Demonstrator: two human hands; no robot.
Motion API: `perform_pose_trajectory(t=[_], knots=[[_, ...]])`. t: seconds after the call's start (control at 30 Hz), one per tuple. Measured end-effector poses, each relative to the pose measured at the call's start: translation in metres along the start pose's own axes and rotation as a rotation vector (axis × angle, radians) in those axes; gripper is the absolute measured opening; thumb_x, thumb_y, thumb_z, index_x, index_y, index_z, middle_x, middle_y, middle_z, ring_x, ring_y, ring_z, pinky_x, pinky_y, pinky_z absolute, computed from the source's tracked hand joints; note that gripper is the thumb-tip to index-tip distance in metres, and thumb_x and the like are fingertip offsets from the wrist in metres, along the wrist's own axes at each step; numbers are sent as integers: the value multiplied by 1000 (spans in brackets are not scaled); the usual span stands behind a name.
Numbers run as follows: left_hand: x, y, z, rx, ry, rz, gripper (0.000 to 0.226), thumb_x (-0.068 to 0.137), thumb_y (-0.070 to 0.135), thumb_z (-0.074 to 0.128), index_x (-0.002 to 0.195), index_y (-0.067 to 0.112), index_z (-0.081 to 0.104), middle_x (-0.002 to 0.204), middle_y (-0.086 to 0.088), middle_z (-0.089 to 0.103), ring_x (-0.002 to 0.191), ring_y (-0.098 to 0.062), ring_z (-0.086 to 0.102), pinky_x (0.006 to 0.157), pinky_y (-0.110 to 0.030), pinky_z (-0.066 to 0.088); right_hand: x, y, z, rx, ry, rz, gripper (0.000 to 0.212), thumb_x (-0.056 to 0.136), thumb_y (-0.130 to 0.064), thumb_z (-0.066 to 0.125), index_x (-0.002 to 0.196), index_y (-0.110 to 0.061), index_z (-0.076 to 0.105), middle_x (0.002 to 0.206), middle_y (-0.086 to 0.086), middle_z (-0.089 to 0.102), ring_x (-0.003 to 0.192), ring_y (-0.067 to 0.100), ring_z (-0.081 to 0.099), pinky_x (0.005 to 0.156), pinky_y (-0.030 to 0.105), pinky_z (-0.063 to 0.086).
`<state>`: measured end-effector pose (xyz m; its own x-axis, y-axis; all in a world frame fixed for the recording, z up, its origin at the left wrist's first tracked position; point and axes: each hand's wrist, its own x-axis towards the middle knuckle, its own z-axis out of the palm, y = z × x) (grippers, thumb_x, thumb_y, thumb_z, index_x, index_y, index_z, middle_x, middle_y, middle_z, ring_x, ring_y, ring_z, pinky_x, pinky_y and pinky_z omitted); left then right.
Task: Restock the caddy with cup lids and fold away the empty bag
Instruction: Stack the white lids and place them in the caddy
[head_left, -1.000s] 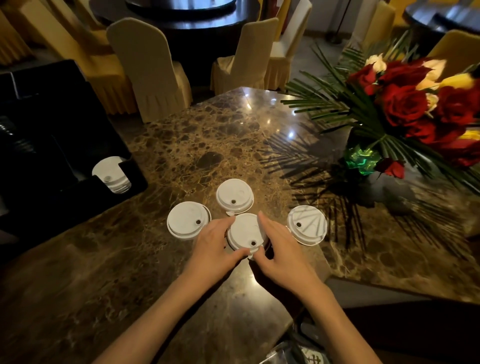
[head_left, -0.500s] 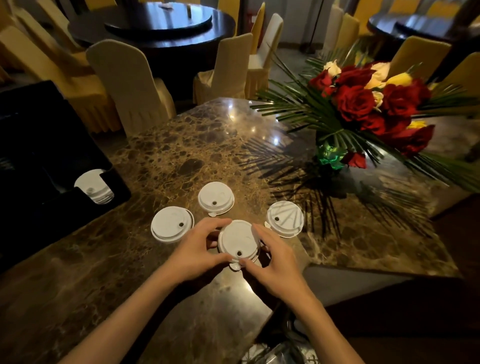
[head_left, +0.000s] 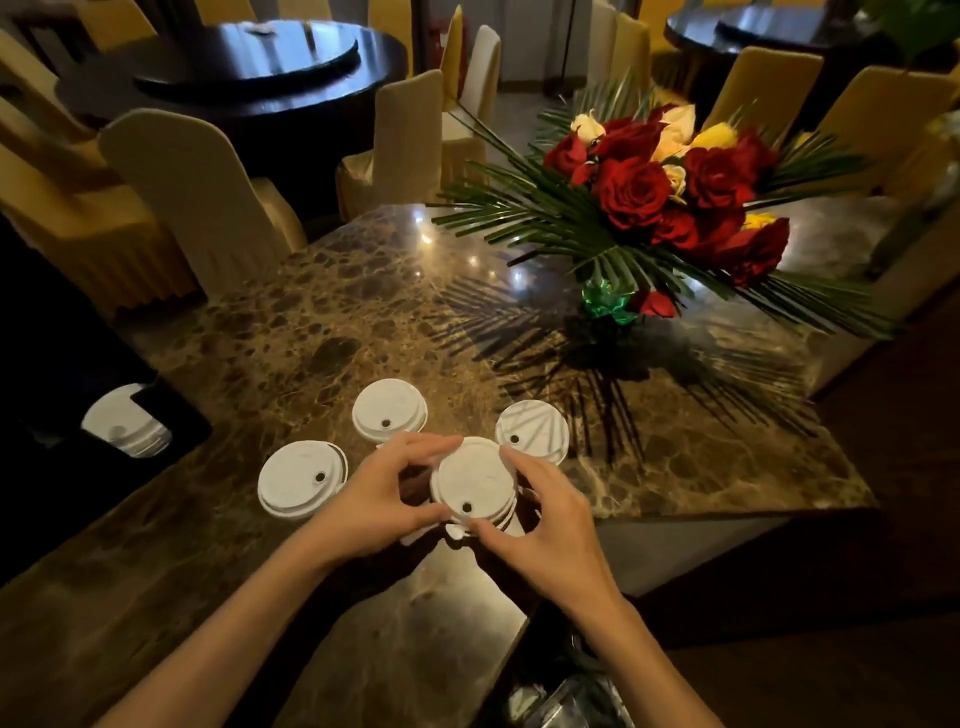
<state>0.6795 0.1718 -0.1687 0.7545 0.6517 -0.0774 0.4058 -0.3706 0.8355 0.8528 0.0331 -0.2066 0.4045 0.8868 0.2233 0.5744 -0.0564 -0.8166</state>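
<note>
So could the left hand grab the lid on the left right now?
Probably yes, but not this instant. The left hand is busy holding the lid stack together with the right hand. The left lid lies just beside it on the table, with nothing between.

No text, label, brand, number or sign can be read anywhere in this view. The white lids (head_left: 474, 480) bear no print that shows. A crumpled bag (head_left: 566, 704) at the bottom edge, below the table's (head_left: 322, 312) near edge, is too dark and blurred to read.
</note>
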Motion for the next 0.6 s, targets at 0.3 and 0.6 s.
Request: perform_pose_trajectory(t=[0.3, 0.6], knots=[[85, 38, -4, 70, -201, 137, 57, 80, 35, 74, 125, 60, 51, 132, 29, 57, 125, 8, 51, 99, -7, 42, 21, 11, -25, 9, 230, 102, 78, 78, -34, 89, 147, -23, 54, 139, -10, 57, 131, 2, 53, 98, 40, 58], [132, 23, 13, 62, -297, 89, 58, 89, 10, 71, 142, 25, 54, 138, 9, 62, 125, 0, 57, 110, -33, 46, 33, 21, -23, -88, 251, 239, 76, 77, -58, 74, 146, -35, 52, 117, -23, 59, 112, 3, 60, 89, 33, 59]])
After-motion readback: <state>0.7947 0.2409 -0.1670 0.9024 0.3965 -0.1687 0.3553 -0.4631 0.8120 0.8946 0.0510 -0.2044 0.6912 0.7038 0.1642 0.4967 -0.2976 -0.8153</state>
